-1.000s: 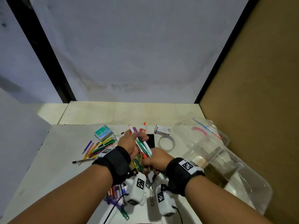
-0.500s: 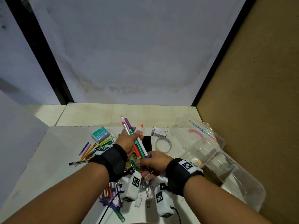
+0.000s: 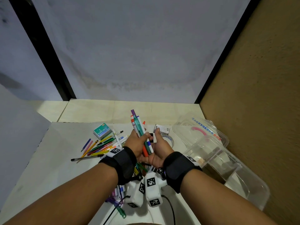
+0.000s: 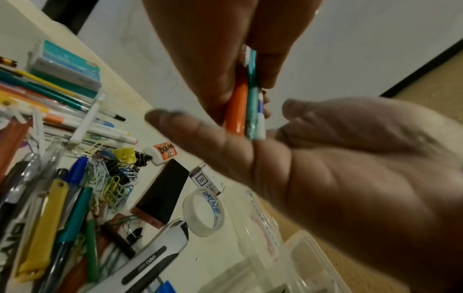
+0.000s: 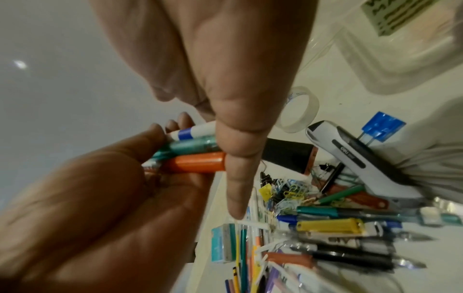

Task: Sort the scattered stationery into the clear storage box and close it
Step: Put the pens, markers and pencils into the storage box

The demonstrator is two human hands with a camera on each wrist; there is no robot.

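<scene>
Pens [image 3: 140, 133] bundled upright in your left hand [image 3: 136, 144], clenched mid-shaft; right hand [image 3: 158, 149] flat, released, touching lower tips. Light, stiff, slippery; squeeze at middle. Clear storage box [image 3: 217, 157] right of grip.

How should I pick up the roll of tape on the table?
The tape roll lies flat on the table, hole facing up. Come from above: one finger inside the hole, thumb on the outer wall, and pinch. That thin ring wall probably gives the surest grip.

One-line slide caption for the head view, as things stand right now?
Left hand grips a bundle of pens upright against the open right hand, beside the open clear storage box.
</scene>
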